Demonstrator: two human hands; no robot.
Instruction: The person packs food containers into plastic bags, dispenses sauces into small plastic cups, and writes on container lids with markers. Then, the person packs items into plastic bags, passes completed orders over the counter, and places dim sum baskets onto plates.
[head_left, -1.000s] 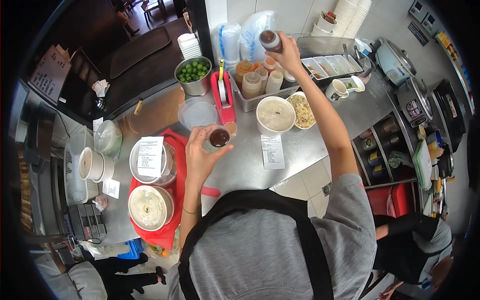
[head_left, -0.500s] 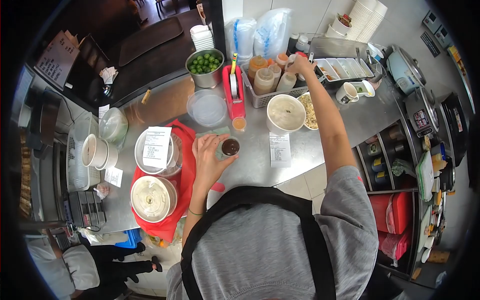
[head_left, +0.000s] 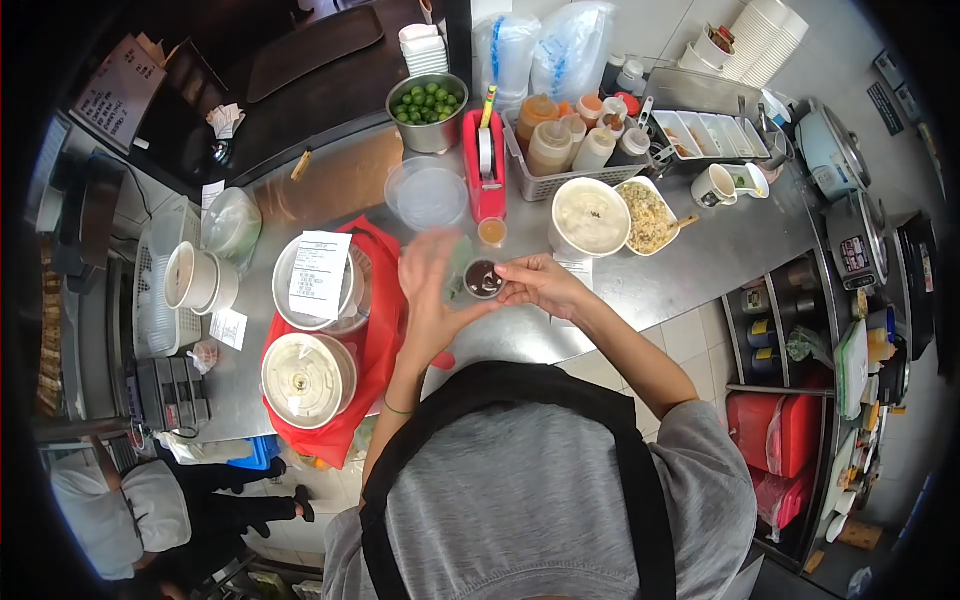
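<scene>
A small clear sauce cup (head_left: 486,280) of dark brown sauce is held over the counter in front of me. Thumb and fingers of my right hand (head_left: 540,285) pinch its rim from the right. My left hand (head_left: 430,285) is at its left side; the thumb reaches under the cup, while the raised fingers are smeared by motion. Between that hand and the cup shows a clear, greenish piece of plastic (head_left: 458,268), perhaps a lid. Just beyond stands a small cup of orange sauce (head_left: 491,232). Light specks show on the dark sauce.
On the left, lidded bowls (head_left: 302,380) and a receipt (head_left: 320,275) lie on a red bag (head_left: 375,270). Ahead are a tape dispenser (head_left: 485,165), a pot of green limes (head_left: 428,105) and a basket of squeeze bottles (head_left: 550,185). To the right stands a white lidded tub (head_left: 590,218).
My right hand has come back from the bottle basket to the sauce cup and grips its rim. My left hand's fingers have lifted and blurred. The view has shifted slightly.
</scene>
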